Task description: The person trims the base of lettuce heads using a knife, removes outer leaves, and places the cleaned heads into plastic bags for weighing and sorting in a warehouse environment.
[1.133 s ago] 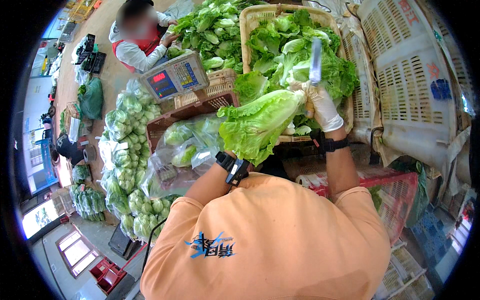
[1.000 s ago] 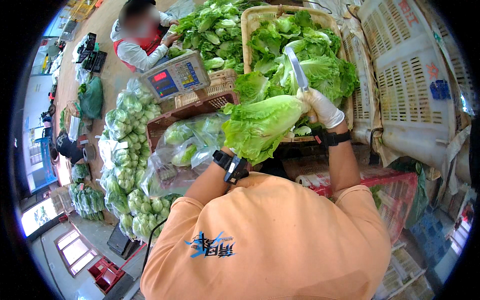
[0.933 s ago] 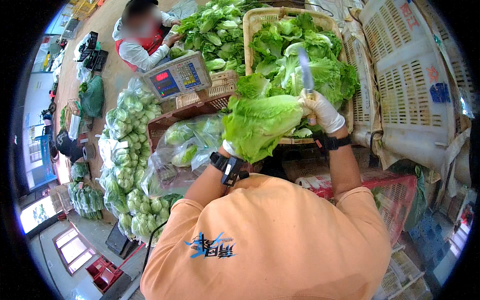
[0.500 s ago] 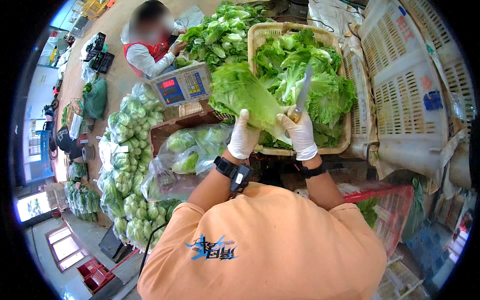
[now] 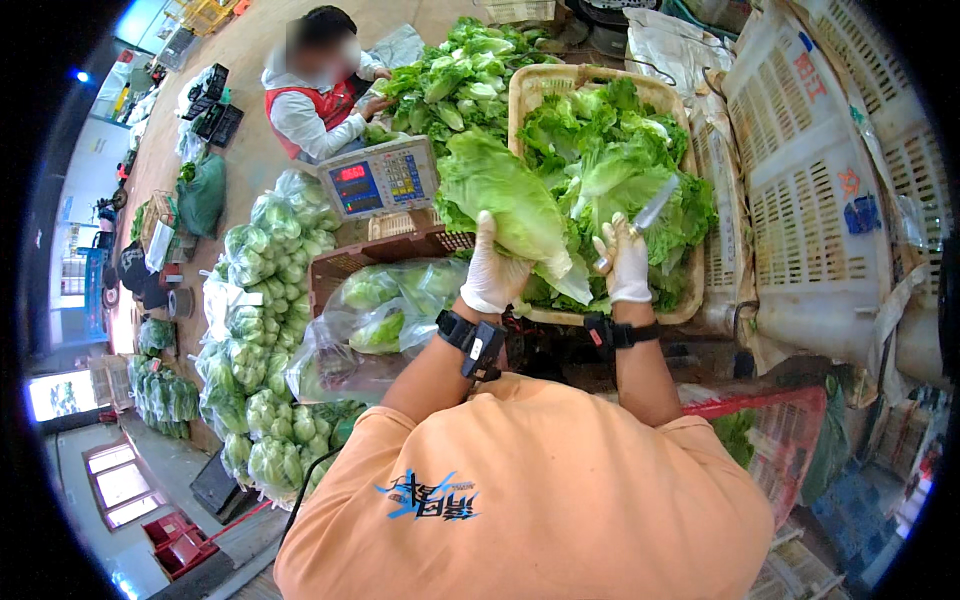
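My left hand point(image 5: 493, 272), in a white glove, grips a pale green lettuce head point(image 5: 505, 195) from below, its leaves tilted up and to the left, its pale base toward the lower right. My right hand point(image 5: 626, 258), also gloved, is closed on a knife point(image 5: 656, 205) whose blade points up and to the right, a little apart from the lettuce's base. Both hands are over the front of a cream plastic crate point(image 5: 598, 74) heaped with loose lettuce leaves point(image 5: 610, 130).
A digital scale point(image 5: 378, 180) stands left of the lettuce, above a brown crate point(image 5: 333, 255) with bagged greens. Bagged heads point(image 5: 255, 350) line the left. A co-worker point(image 5: 310, 115) is by a lettuce pile point(image 5: 460, 80). Stacked white crates point(image 5: 790, 180) stand right; a red crate point(image 5: 785, 455) is behind me.
My hands and the lettuce have risen, the leaves swinging up and left. My left hand has come into view. Since half a second ago, my right hand and knife have drawn right, away from the base.
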`<state>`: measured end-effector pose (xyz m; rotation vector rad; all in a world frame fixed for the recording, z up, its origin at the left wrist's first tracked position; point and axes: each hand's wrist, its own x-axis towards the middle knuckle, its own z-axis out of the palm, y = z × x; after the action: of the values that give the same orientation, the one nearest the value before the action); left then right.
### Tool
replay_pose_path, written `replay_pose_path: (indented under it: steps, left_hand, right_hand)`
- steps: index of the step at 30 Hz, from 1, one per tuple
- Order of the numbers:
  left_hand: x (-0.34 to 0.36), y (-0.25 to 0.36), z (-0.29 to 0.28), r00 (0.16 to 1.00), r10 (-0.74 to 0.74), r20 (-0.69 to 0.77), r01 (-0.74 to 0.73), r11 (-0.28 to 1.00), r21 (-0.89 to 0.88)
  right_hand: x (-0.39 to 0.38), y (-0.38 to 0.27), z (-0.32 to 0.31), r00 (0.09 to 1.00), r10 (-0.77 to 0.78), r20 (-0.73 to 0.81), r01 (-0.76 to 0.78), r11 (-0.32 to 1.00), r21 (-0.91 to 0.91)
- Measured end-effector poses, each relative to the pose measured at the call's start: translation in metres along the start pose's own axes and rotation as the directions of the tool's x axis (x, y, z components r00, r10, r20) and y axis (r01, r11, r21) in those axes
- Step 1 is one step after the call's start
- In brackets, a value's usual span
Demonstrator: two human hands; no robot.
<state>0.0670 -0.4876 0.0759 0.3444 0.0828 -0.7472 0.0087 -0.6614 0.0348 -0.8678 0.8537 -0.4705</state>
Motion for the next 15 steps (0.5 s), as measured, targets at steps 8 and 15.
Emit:
replay_pose_path:
  steps: [8, 15]
  left_hand:
    - [0.002, -0.02, 0.016, 0.954, 0.227, -0.194, -0.113, 0.876, 0.469]
    - [0.0, -0.019, 0.005, 0.953, 0.266, -0.144, -0.136, 0.803, 0.58]
  right_hand:
    - [-0.06, -0.012, 0.026, 0.778, -0.418, 0.469, 0.616, 0.654, -0.438]
    - [-0.049, -0.019, 0.024, 0.81, -0.334, 0.483, 0.525, 0.779, -0.343]
